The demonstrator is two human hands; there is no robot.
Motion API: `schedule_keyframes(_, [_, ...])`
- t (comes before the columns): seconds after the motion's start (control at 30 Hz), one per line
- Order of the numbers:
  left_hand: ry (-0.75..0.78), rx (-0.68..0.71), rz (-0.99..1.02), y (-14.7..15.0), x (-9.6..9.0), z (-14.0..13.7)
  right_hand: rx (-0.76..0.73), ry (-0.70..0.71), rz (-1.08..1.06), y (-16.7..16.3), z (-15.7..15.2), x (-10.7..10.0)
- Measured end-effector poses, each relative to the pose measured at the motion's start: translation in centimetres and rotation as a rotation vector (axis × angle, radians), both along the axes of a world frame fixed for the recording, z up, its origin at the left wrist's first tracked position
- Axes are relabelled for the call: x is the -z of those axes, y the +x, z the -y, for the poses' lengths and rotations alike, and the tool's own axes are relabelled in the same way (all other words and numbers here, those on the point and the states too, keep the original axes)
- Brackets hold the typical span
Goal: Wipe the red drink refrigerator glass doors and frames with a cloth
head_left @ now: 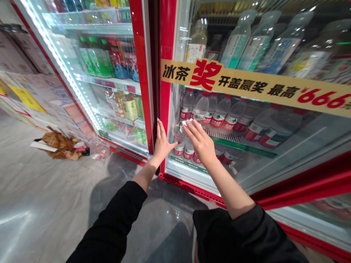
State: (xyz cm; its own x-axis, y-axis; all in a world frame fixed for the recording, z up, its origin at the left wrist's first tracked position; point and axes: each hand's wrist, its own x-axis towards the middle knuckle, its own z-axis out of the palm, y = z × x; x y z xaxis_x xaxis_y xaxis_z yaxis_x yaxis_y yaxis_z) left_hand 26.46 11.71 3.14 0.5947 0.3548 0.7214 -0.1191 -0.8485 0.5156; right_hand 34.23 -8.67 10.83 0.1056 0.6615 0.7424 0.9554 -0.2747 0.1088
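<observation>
My right hand presses a crumpled white tissue against the glass door of a red-framed drinks fridge. Its fingers lie together over the tissue, which shows only past the fingertips. My left hand rests at the left edge of that door's red frame, its thumb spread away from the fingers and nothing in it. Behind the glass stand several red-labelled water bottles. A yellow sticker strip with black and red lettering crosses the door above my hands.
A second lit fridge with shelved drinks adjoins on the left. Stacked cartons stand farther left. On the grey floor lie a brown bag-like bundle, a dark bottle with a red label and clear plastic.
</observation>
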Motion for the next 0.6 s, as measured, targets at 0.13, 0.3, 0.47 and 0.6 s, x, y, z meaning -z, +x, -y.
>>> schedule_keyframes(0.13, [0.033, 0.027, -0.03, -0.7, 0.0, -0.7, -0.13, -0.236, 0.001, 0.4, -2.0, 0.6])
schedule_keyframes(0.3, [0.047, 0.103, -0.051, -1.5, 0.3, -1.8, -0.135, -0.191, -0.014, 0.5, -5.9, -3.6])
schedule_keyframes(0.47, [-0.02, 0.087, -0.06, -1.5, 1.1, -2.2, -0.115, -0.172, -0.015, -0.1, -7.6, -3.8])
schedule_keyframes(0.6, [-0.077, 0.112, -0.088, -2.5, 1.9, -2.1, -0.197, -0.323, 0.04, 0.5, -5.7, -2.1])
